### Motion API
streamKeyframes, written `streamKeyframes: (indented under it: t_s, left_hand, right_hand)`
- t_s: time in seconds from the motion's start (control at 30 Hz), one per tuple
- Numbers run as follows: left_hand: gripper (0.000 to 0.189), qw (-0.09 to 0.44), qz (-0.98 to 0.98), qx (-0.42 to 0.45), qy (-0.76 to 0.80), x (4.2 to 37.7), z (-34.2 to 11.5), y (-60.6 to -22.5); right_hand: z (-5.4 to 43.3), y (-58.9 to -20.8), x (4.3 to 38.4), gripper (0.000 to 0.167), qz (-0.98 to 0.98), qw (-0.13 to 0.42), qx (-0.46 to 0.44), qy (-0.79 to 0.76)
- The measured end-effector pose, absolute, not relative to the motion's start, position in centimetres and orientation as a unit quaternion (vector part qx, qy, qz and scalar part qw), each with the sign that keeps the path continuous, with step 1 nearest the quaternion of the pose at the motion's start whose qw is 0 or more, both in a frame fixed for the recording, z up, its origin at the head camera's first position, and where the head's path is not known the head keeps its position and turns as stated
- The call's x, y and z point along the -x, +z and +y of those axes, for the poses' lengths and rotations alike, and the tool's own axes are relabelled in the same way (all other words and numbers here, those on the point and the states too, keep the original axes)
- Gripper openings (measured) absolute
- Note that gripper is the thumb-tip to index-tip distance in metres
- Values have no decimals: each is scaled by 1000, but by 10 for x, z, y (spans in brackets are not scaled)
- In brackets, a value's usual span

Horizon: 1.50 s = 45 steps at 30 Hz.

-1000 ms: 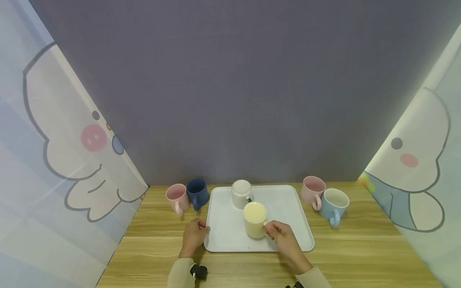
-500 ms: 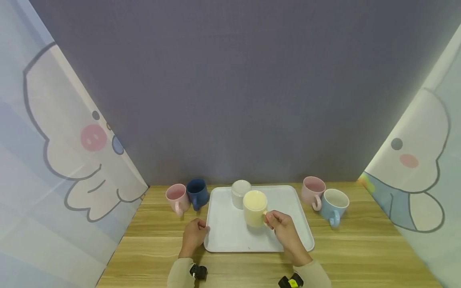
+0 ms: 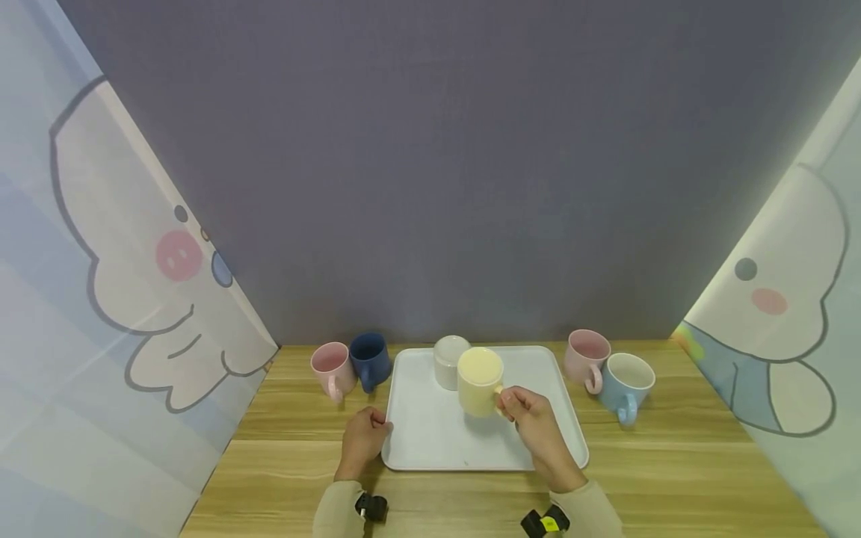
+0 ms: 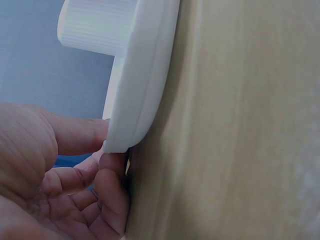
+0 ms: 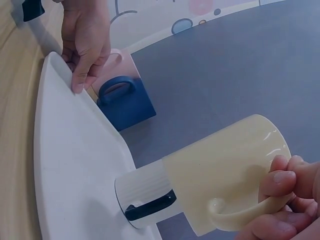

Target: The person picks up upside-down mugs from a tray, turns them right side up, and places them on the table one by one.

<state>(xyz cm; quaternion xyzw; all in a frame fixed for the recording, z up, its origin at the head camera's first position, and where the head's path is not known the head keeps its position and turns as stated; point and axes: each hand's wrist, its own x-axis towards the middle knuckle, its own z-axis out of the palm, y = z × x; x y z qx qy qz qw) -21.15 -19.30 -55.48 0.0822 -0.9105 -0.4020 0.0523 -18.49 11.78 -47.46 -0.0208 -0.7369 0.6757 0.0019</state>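
Observation:
My right hand point(image 3: 536, 430) pinches the handle of a pale yellow mug point(image 3: 480, 382), which hangs upside down over the tray. The right wrist view shows the yellow mug point(image 5: 227, 170) raised off the tray, its base away from it. Behind it an upside-down white mug point(image 3: 448, 366) stands on the white tray point(image 3: 430, 441); its black handle point(image 5: 150, 206) shows only in the right wrist view. At the tray's left rim my left hand point(image 3: 363, 442) grips the edge. In the left wrist view its thumb point(image 4: 82, 135) lies on top of the rim, fingers curled beneath.
Left of the tray stand a pink mug point(image 3: 332, 368) and a dark blue mug point(image 3: 369, 360), both upright. To its right are another pink mug point(image 3: 585, 357) and a light blue mug point(image 3: 625, 382). A grey wall point(image 3: 430, 187) rises behind the wooden table point(image 3: 673, 463).
My right hand has lifted the yellow mug off the tray and carried it back beside the white mug, lately a little rightward. My left hand stays at the tray's rim.

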Motion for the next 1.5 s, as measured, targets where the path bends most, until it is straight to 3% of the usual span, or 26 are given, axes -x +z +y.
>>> streamKeyframes:
  t_s: [0.47, 0.83, 1.13, 1.5]
  left_hand:
    - [12, 53, -910, -85, -403, 211, -192, -556]
    - [12, 54, -909, -87, -404, 210, -191, -554]
    - [11, 58, -907, -85, -409, 210, -190, -556]
    - [11, 55, -908, -86, -405, 211, -191, -558]
  right_hand:
    - [120, -471, 182, 32, -717, -5, 24, 697]
    - [119, -477, 181, 32, -579, -51, 21, 814]
    - [122, -486, 179, 34, -433, -115, -26, 893]
    - [121, -496, 181, 50, -232, -207, -151, 938]
